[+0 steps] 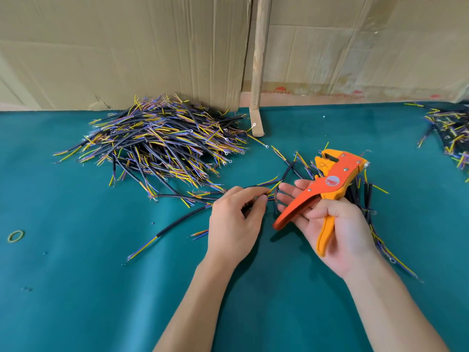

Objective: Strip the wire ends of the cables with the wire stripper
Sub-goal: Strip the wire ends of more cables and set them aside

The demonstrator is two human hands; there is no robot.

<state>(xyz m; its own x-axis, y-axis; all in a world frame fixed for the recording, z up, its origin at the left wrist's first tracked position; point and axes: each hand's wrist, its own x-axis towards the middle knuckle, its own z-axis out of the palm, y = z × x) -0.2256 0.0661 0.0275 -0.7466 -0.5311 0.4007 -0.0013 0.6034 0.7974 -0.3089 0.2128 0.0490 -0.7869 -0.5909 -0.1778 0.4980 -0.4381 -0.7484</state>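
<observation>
- Cable (250,196) looks light and bendy; hold its black part.
- Left hand (234,224) pinches it, mid-frame.
- Right hand (335,224) fingers curl round the stripper (327,184).

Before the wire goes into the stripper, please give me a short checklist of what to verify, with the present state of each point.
1. Wire stripper held in right hand: ok, it lies in the palm, thumb over the handles.
2. Cable pinched by left hand: ok.
3. Wire end inside the stripper head: not ok, it is beside the right fingertips, away from the head.
4. Handles apart: ok.
5. Single wire separated from the others: cannot tell.
</observation>
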